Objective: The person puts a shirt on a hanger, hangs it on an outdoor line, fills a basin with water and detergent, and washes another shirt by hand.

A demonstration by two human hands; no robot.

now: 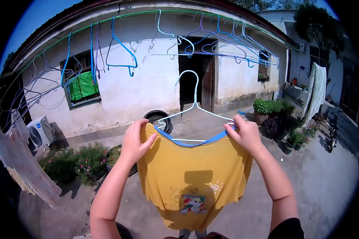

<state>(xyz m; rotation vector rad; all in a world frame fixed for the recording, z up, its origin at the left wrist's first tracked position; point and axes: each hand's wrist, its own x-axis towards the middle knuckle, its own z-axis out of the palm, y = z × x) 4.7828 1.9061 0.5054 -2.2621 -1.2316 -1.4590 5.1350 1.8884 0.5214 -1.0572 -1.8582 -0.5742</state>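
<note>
House (147, 91) in back is pretty weathered, white walls and all, with a green line (136, 13) full of mostly blue and purple hangers strung across the front. Yellow shirt (187, 167) with a blue neckline is right in front of the person, on a pale hanger (195, 104) whose hook pokes up above the collar. Left hand (136, 139) pinches one shoulder, right hand (246, 134) pinches the other. Tiny white sun print (215, 186) on it too.

R sleeve (288, 230) = blk, short, visible part plain. L hand (136, 143) & R hand (245, 133) bare, ditto forearms (276, 175). Greyish legwear or footwear (184, 234) at btm edge, can't tell which.
</note>
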